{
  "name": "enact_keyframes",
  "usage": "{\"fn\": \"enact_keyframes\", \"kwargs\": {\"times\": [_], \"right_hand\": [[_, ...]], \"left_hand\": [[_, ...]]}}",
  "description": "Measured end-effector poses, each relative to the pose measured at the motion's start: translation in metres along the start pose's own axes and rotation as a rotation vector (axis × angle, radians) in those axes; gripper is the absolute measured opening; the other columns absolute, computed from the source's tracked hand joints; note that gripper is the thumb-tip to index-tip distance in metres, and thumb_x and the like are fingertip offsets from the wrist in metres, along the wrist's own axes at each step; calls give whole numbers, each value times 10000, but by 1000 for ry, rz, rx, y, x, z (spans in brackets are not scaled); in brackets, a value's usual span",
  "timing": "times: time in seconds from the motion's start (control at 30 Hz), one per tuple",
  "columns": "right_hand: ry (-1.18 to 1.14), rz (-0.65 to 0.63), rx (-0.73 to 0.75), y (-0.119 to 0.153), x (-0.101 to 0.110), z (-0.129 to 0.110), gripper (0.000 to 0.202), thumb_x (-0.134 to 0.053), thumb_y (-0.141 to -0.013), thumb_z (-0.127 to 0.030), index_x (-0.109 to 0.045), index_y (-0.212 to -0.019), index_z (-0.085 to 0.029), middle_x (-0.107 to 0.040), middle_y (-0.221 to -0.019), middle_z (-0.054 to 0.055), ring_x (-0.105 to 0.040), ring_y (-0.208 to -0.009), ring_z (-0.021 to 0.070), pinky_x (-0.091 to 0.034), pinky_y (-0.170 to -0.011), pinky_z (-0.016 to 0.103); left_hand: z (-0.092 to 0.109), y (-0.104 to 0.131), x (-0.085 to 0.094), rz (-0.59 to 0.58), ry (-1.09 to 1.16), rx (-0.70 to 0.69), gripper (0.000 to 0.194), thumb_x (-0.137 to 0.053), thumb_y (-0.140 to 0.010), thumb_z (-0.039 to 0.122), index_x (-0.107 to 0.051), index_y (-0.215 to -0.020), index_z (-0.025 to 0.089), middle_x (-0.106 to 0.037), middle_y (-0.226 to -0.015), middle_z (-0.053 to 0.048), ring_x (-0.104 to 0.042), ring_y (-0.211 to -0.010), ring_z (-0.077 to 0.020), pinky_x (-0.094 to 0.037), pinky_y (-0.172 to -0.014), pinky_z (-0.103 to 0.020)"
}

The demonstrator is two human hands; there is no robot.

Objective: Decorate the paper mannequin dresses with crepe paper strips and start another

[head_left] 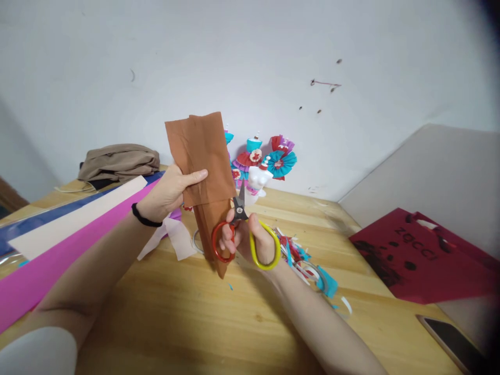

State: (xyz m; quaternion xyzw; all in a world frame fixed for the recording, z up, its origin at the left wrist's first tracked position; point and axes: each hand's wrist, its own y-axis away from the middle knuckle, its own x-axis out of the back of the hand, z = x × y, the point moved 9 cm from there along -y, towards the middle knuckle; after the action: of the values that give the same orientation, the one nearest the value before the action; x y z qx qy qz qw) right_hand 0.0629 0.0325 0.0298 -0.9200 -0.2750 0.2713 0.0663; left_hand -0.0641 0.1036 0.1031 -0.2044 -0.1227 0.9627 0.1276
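Observation:
My left hand [172, 192] is closed on a piece of brown crepe paper [211, 156], thumb on the near face and fingers behind it. The paper stands up off the table, folded in layers, with a narrower strip hanging down below. In my right hand [244, 237] is a pair of scissors [239, 207] with one red and one yellow finger loop. Their dark blades point up, slightly apart, beside the paper's lower right edge. Whether the blades touch the paper I cannot tell. Behind them stands a small white mannequin bust [260, 179] with a red neck band.
Several small mannequins in red, teal and purple paper dresses [281, 164] stand by the wall. Paper scraps [299, 250] and a tape roll [310, 271] lie right of my hand. Pink paper [78, 255] and brown cloth [119, 161] are left; a red bag [422, 255] and phone [451, 338] right.

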Motion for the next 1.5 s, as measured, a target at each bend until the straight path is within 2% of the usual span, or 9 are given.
{"fn": "enact_keyframes", "kwargs": {"times": [0.23,0.37,0.57,0.73,0.87,0.97,1.1,1.23,1.5], "right_hand": [[13,-40,40,1,-2,-6,493,-605,-871,-700,-582,-975,-219,-599,-695,-21,-493,-477,134,-531,-587,362],[3,-46,40,3,-4,-10,485,-622,-858,-701,-591,-976,-232,-604,-689,-27,-510,-478,140,-536,-595,374],[28,-64,55,6,-12,-16,473,-599,-870,-700,-606,-965,-237,-591,-688,-21,-473,-466,137,-525,-544,357],[94,3,83,9,-13,-23,471,-585,-866,-713,-608,-963,-252,-571,-669,-19,-478,-477,146,-514,-529,350],[126,33,95,11,-13,-25,482,-601,-846,-725,-589,-942,-252,-581,-665,-19,-470,-431,141,-507,-518,356],[128,18,118,12,-15,-27,470,-589,-868,-706,-590,-957,-245,-595,-632,-25,-490,-430,144,-502,-534,346],[101,-5,118,13,-19,-26,449,-588,-888,-683,-589,-965,-241,-616,-613,-28,-529,-453,153,-478,-550,328],[57,8,74,14,-20,-22,469,-613,-874,-686,-591,-959,-225,-628,-646,-27,-542,-449,141,-499,-581,344],[71,26,92,13,-21,-24,470,-636,-852,-679,-587,-961,-225,-608,-621,-30,-547,-450,148,-534,-570,364]], "left_hand": [[3,4,-9,-48,-58,-14,490,-864,-719,230,-693,-1168,135,-707,-1315,-147,-644,-1252,-349,-562,-1048,-462],[11,8,-14,-36,-121,-79,539,-845,-738,244,-665,-1235,137,-687,-1352,-141,-613,-1296,-341,-552,-1064,-451],[13,13,-8,17,-265,-150,619,-846,-737,313,-642,-1291,128,-719,-1277,-135,-629,-1266,-367,-536,-1080,-496],[20,17,-9,35,-343,-187,724,-845,-734,343,-588,-1392,186,-728,-1267,-101,-538,-1366,-389,-478,-1141,-513],[31,21,-8,143,-403,-229,672,-874,-684,305,-644,-1306,201,-747,-1224,-87,-497,-1398,-399,-464,-1150,-494],[38,24,-10,134,-397,-250,570,-877,-667,270,-698,-1202,197,-757,-1192,-74,-510,-1383,-398,-490,-1127,-471],[43,26,-10,113,-386,-235,472,-874,-671,273,-727,-1111,187,-768,-1155,-62,-505,-1377,-409,-519,-1099,-474],[43,27,-12,78,-375,-215,449,-859,-702,293,-730,-1118,185,-758,-1193,-60,-515,-1372,-403,-512,-1111,-461],[25,27,-20,-19,-351,-55,468,-853,-726,304,-724,-1153,163,-745,-1215,-100,-640,-1231,-416,-562,-1029,-513]]}}
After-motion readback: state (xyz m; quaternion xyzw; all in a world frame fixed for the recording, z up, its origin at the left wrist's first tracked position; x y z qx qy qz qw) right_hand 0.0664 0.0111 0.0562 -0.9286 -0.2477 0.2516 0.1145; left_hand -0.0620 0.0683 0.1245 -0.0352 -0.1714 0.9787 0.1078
